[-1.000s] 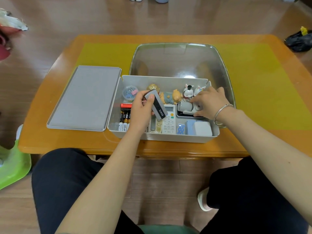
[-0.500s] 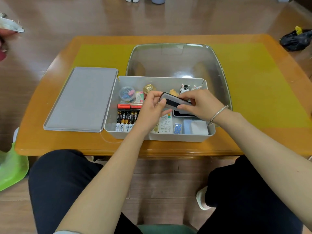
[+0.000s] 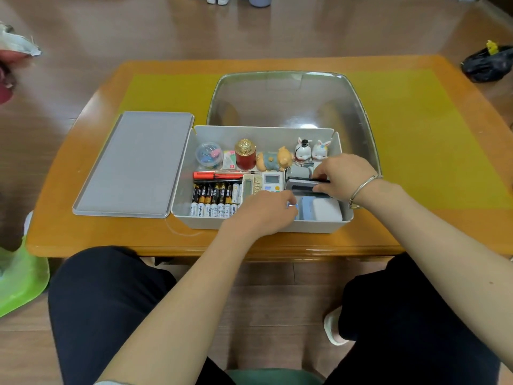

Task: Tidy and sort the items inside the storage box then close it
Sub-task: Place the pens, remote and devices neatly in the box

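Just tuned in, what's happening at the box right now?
A seated person is sorting the open storage box on the table. The right hand holds a dark stapler low at the box's right side; the left hand rests at the front, over the remotes. Batteries and pens lie lined up. The grey lid lies off, left of the box.

Even daylight, tabletop (image 3: pixel 416 226) glare, edges warped.
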`<state>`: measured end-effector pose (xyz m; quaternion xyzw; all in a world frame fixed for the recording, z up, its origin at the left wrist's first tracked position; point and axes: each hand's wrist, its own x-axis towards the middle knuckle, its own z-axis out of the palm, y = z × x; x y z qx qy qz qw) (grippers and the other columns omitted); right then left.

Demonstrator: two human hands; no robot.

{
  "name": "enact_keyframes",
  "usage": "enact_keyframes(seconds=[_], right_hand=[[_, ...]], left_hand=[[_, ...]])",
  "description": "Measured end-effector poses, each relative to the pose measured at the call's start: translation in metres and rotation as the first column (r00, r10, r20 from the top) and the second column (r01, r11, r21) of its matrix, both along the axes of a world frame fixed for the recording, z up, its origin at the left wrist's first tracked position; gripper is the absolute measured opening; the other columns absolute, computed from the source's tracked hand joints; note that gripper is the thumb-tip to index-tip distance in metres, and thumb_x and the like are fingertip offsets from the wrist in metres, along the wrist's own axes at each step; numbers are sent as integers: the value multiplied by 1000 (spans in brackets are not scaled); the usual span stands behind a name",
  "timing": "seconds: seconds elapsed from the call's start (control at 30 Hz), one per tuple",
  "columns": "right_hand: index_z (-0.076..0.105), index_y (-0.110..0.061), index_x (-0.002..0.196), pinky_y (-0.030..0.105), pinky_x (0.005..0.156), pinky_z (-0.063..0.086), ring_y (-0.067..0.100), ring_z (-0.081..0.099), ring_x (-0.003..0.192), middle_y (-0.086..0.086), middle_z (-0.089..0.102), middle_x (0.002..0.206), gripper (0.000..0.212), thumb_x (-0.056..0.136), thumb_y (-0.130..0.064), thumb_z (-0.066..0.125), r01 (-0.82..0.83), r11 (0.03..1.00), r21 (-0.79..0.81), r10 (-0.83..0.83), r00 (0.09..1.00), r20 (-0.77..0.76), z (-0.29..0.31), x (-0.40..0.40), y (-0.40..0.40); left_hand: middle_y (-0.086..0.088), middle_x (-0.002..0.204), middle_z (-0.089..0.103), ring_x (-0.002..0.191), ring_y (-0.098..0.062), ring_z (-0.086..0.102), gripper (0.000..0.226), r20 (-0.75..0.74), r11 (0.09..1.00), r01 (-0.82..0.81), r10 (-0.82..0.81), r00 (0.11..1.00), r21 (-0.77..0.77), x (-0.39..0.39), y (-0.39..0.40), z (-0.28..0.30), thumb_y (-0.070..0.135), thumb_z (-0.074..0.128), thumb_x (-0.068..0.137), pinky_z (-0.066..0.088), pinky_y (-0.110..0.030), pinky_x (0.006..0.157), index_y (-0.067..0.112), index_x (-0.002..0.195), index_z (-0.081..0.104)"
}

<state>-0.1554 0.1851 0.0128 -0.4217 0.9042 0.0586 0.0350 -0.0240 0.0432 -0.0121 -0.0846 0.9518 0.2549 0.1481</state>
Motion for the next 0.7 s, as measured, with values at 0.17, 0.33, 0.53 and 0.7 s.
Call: enact_keyframes(seconds=[0.17, 0.33, 0.53, 0.7], right_hand=[[67, -29, 98, 31, 83, 36, 20, 59, 97, -3, 67, 98, 15, 88, -28, 57, 25, 996, 85, -22, 999, -30, -6, 2, -2], [67, -33, 99, 31, 85, 33, 19, 55, 103, -5, 66, 100, 15, 87, -28, 60, 55, 994, 90, -55, 998, -4, -13, 1, 1], [68, -32, 99, 31, 84, 33, 18, 56, 102, -6, 67, 100, 14, 86, -31, 62, 58, 996, 71, -59, 998, 12, -13, 0, 4], [69, -31, 92, 32, 81, 34, 19, 57, 97, -9, 69, 95, 11, 87, -30, 60, 86, 996, -38, -86, 996, 17, -9, 0, 5]], left_hand=[[-8, 127, 59, 109, -27, 54, 41, 41, 999, 22, -23, 999, 30, -2, 2, 0, 37, 35, 97, 43, -37, 88, 31, 137, 44], [-10, 123, 60, 105, -28, 56, 42, 40, 998, 22, -25, 999, 62, -2, 2, -1, 34, 37, 96, 46, -38, 88, 27, 137, 45], [-8, 120, 62, 105, -27, 56, 46, -11, 997, -5, 6, 1000, 82, -1, 2, -8, 34, 38, 94, 42, -34, 79, 27, 140, 43], [-1, 108, 65, 88, -12, 57, 36, -200, 978, -141, 170, 965, 153, 4, -12, -4, 28, 45, 96, 45, -26, 71, 22, 130, 54]])
